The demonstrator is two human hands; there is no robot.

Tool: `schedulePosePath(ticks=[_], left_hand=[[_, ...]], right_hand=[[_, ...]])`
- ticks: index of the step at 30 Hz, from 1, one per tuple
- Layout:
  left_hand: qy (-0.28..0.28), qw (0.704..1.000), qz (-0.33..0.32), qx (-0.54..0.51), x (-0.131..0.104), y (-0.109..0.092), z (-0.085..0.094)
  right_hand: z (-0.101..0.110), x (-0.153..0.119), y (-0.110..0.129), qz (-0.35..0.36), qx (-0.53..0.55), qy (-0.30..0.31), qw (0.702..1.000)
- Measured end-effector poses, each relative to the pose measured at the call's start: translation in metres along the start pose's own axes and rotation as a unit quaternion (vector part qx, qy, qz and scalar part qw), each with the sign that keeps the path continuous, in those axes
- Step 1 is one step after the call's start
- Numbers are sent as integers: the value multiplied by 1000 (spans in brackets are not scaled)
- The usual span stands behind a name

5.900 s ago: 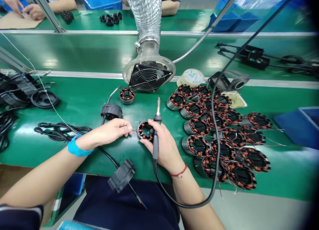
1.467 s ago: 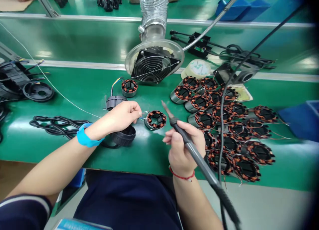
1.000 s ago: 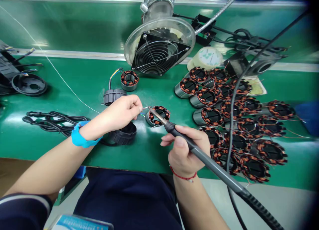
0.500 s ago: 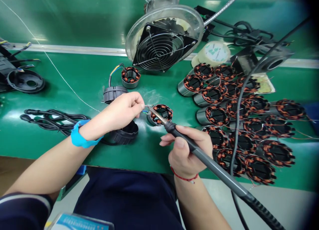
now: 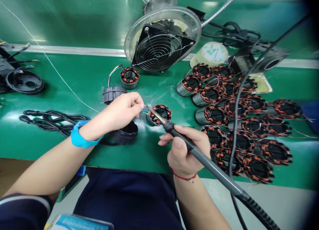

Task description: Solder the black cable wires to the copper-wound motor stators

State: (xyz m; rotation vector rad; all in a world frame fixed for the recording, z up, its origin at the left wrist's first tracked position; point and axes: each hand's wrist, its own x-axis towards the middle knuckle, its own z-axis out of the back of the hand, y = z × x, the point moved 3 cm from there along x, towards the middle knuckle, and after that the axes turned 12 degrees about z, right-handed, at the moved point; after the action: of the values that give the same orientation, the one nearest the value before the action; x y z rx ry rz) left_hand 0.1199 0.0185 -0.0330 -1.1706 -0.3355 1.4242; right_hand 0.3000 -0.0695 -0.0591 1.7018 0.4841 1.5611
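Observation:
My left hand point(image 5: 127, 107) pinches the end of a thin solder wire point(image 5: 44, 53), which runs in from the upper left and passes behind my forearm. Gripped in my right hand point(image 5: 188, 150) is a soldering iron point(image 5: 214, 172), slanting up to the left. Its tip meets the short wire end just beyond my left fingertips, over the near edge of a copper-wound motor stator point(image 5: 167, 112). Thin blue and green leads reach that stator from under my left hand. A black round housing point(image 5: 128, 137) lies below the hand, partly covered by it.
Behind stand a wired stator point(image 5: 130, 77), a grey round housing point(image 5: 114, 94) and a fume extractor fan point(image 5: 157, 54). Several stators point(image 5: 216, 115) crowd the right, crossed by a black cable point(image 5: 235, 130). Coiled black cords point(image 5: 53, 118) and a grey cover point(image 5: 25, 82) lie left.
Both hands stay nearly in place, the solder wire and iron still meeting at the stator's edge. The whole view has shifted slightly.

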Motion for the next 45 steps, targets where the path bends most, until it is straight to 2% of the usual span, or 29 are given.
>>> schedulePosePath(ticks=[4,6,9,13,15,18,24,28,32,35,39,42,45], left_hand=[[1,1000,3,-7,2,0,-1],[-1,1000,5,-4,2,-2,-1],[-8,1000,0,4,1,-4,-1],[-10,1000,-8,12,1,-6,0],[-12,1000,-10,17,0,-6,1],[-11,1000,-12,23,0,-8,2],[1,1000,1,13,-1,-9,1],[0,1000,-4,8,-2,-9,1],[-4,1000,-10,3,-2,-8,0],[-19,1000,-13,-14,-1,-5,0],[-56,997,-16,-41,-4,0,1],[-37,996,-29,-79,-10,0,1],[-18,992,-80,-97,-17,-3,3]], right_hand=[[0,3,2,21,-1,-23,1000],[-1,10,3,20,-7,-11,1000],[-5,26,2,-7,-21,40,999],[-13,45,-4,-32,-99,138,985],[-19,48,-8,-32,-126,188,973],[-25,46,-13,-35,-133,213,967],[-27,38,-15,-26,-151,195,969],[-31,35,-11,28,-196,173,965],[-40,34,-7,82,-226,209,948],[-45,35,-5,98,-212,200,951],[-47,37,-6,95,-173,176,964],[-46,37,-9,65,-149,156,974],[-43,38,-12,35,-131,131,982]])
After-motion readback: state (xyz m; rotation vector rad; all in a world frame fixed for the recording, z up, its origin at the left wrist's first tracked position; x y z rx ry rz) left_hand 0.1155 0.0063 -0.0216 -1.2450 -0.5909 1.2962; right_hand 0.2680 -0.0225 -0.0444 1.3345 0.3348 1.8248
